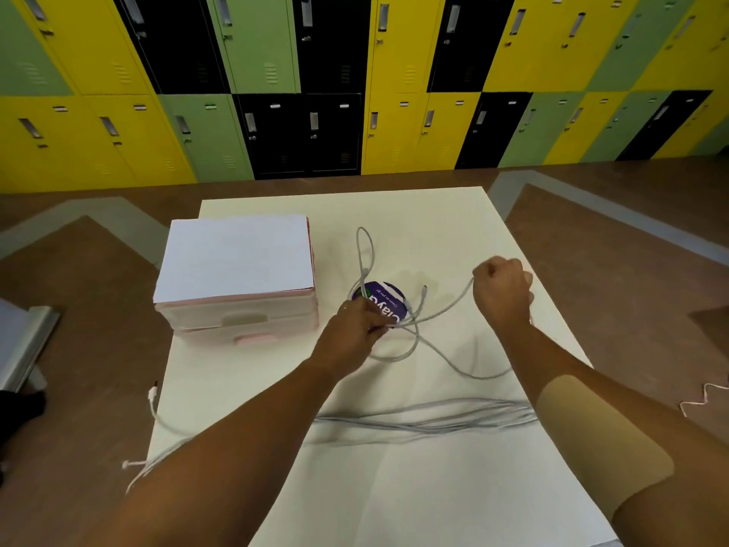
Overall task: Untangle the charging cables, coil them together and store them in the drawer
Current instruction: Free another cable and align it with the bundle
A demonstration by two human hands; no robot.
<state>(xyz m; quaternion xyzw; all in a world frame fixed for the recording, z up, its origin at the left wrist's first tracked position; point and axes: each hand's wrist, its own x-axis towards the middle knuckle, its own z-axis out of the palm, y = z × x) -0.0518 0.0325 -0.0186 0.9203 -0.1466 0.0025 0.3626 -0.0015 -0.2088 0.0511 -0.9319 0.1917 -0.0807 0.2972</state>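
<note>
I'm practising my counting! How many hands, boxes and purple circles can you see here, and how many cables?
Hands: 2, the left hand and the right hand, both gripping cables
Box: 1
Purple circle: 1
Cables: too tangled to count
Total: 4, leaving the cables out

Left hand [357, 329] grips a tangle of thin grey charging cables [414, 337] over a round purple label [384, 296] on the white table [434, 215]. Right hand [501, 292] fisted round one strand stretched out from the tangle. Long grey cable bundle [434, 422] lies across the table nearer the person, ends hanging off the left edge. Pink plastic drawer box with white top [236, 270] stands left, drawers closed.
</note>
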